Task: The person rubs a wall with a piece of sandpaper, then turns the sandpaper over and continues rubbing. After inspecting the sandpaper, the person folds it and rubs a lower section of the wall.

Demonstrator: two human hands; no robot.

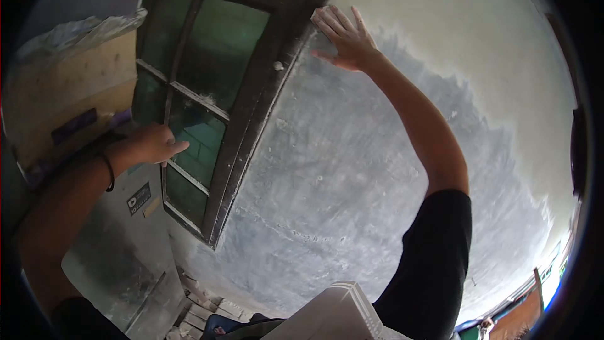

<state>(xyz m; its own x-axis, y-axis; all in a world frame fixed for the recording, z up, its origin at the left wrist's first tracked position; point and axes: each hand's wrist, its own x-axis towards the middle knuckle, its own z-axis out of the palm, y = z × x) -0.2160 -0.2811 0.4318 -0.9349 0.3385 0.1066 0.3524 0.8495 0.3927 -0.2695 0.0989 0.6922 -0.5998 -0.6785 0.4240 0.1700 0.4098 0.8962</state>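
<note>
My right hand (345,38) is raised with fingers spread, at the edge of the dark wooden window frame (251,113) and the wall (340,170). No tool shows in it. The wall is smooth grey low down, with a ragged border against a paler upper area. My left hand (154,145) is in front of the window's green glass panes (229,41), its fingers curled and the thumb side toward the glass. Whatever it may hold is hidden; a dark angular shape by it could be a reflection. A dark band circles my left wrist.
On the left stand a grey cabinet-like panel (119,264) with a sticker and a brown box (75,88) with plastic on top. Loose bricks (195,315) lie at the wall's foot. A white ridged object (333,318) is close below me.
</note>
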